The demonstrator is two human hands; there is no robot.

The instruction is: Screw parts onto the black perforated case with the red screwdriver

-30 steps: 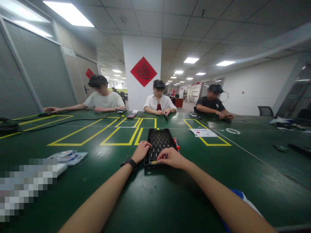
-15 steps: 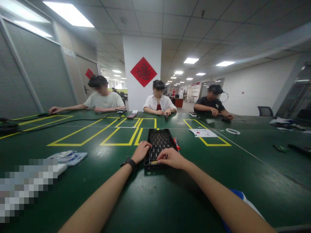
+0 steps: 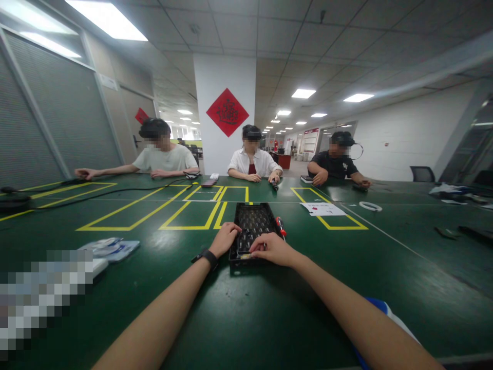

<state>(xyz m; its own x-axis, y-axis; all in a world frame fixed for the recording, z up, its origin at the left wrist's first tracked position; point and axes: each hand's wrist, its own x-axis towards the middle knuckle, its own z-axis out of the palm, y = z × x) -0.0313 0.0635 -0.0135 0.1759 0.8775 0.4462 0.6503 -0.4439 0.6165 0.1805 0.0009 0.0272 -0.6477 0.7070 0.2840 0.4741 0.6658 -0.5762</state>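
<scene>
A black plastic tray (image 3: 252,218) lies lengthwise before me on the table, with rows of small metallic pieces standing in it. My left hand (image 3: 226,240) grips its left wall, fingertips bent over the rim. Over the tray's near right part, my right hand (image 3: 271,248) has thumb and forefinger pinched together; what they hold is too small to make out. A small yellowish piece (image 3: 245,256) lies at the near end, just left of those fingertips. Against the tray's right side rests a red-and-black screwdriver (image 3: 281,227), apart from my hand.
Plastic packets (image 3: 111,250) lie to the left on the green table (image 3: 154,288). A printed sheet (image 3: 322,209) and a white ring (image 3: 370,206) are on the right. A blue-and-white item (image 3: 379,307) sits beneath my right forearm. Three people sit across, hands on the table.
My hands and the tray hold nearly the same places. Across the table, the middle person's hand with a dark tool moves right, and the right-hand person's hand moves left towards a small box.
</scene>
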